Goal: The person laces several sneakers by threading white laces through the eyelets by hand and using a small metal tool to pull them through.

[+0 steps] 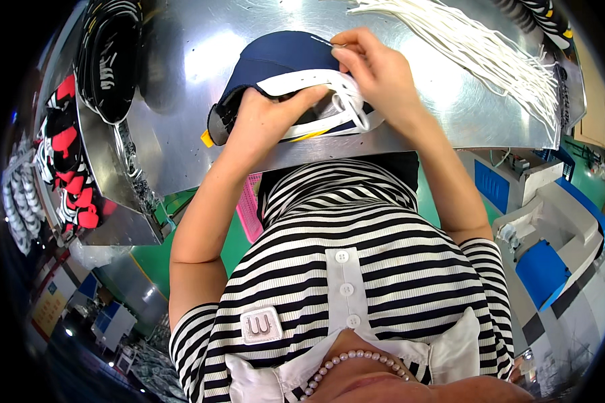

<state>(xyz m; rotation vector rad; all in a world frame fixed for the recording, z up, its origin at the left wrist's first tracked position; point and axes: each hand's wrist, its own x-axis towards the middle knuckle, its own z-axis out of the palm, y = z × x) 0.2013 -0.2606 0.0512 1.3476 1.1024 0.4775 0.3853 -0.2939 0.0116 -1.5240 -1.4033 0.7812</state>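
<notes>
A navy blue shoe upper [269, 54] with a white eyelet strip lies near the front edge of the metal table. My left hand [265, 119] is wrapped round it: the fingers reach inside the opening and the thumb presses on the white strip. White shoelace [346, 97] hangs in loops at the strip's end, beside my right hand. My right hand [383, 74] is closed in a pinch at the upper's far right edge. From its fingertips a thin, light, needle-like piece [321, 41] sticks out to the left; whether it is a tool or a lace tip I cannot tell.
A bundle of white shoelaces [464, 50] lies on the metal table [195, 154] at the far right. Black uppers [107, 67] are stacked at the left, with red, black and white pieces [70, 154] beyond. A pink basket [249, 208] sits below the table edge.
</notes>
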